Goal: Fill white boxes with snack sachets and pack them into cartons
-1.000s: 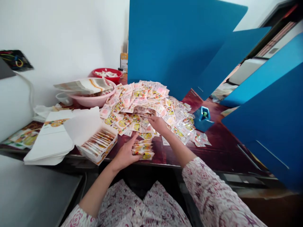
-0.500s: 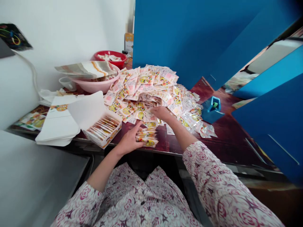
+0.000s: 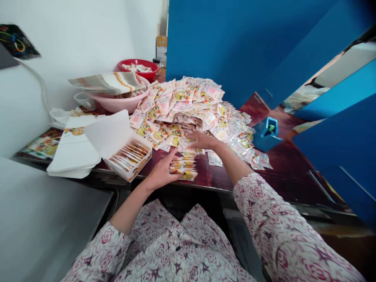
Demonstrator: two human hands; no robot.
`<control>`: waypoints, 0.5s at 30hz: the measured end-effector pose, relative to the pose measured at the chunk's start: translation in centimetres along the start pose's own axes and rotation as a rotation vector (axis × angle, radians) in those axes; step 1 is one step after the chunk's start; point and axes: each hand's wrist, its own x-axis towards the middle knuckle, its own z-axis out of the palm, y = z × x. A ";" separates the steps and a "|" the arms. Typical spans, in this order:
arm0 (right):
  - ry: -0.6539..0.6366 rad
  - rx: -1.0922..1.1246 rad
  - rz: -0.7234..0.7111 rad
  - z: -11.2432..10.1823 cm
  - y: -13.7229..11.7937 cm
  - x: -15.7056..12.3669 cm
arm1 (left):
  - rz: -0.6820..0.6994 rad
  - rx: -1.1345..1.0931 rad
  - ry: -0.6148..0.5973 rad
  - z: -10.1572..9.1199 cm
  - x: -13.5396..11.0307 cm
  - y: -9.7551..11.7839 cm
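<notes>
Left hand (image 3: 160, 175): cupped against a stack of glossy printed sachets (image 3: 183, 168), grip unclear
Right hand (image 3: 204, 141): apart, open on the far sachet heap (image 3: 188, 105)

Sachet stack (image 3: 183, 168): print too small to be read, one end partly hidden by left hand (image 3: 160, 174). Red basin (image 3: 138, 65): contents not identifiable. Blue panels (image 3: 337, 156): cut off by right edge.

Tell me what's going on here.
A person at a dark red wooden table has their right hand on a big heap of printed sachets, while their left hand presses against a small stack of sachets. Beside that stack sits an open white carton holding sachets in rows.
</notes>
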 end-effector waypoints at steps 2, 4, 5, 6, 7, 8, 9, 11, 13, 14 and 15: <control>0.052 -0.052 0.048 0.3 -0.2 -0.1 | 0.007 -0.001 0.000 0.0 0.0 0.0; 0.144 -0.123 0.158 0.6 -0.8 -0.2 | 0.013 0.005 -0.002 0.0 0.0 0.1; 0.197 -0.151 0.208 0.7 -1.2 -0.3 | 0.013 0.011 -0.004 0.0 0.0 0.2; 0.246 -0.168 0.243 0.6 -1.7 -0.5 | 0.011 0.018 -0.005 0.0 0.1 0.2; 0.286 -0.172 0.256 0.6 -2.4 -0.7 | 0.010 0.025 -0.005 0.0 0.1 0.2; 0.307 -0.163 0.241 0.5 -3.1 -1.0 | 0.009 0.030 -0.006 0.0 0.1 0.2; 0.309 -0.139 0.198 0.3 -3.9 -1.4 | 0.008 0.031 -0.006 0.0 0.1 0.2; 0.227 -0.049 0.052 0.1 -5.5 -2.6 | 0.013 0.026 0.005 0.1 0.1 0.2; 0.074 0.057 -0.083 0.0 -6.9 -3.9 | 0.022 0.021 0.034 0.2 -0.1 0.1; 0.003 0.103 -0.123 0.0 -7.4 -4.5 | 0.024 0.021 0.050 0.2 -0.2 0.0; -0.055 0.138 -0.142 -0.1 -7.9 -5.1 | 0.025 0.023 0.063 0.3 -0.3 0.0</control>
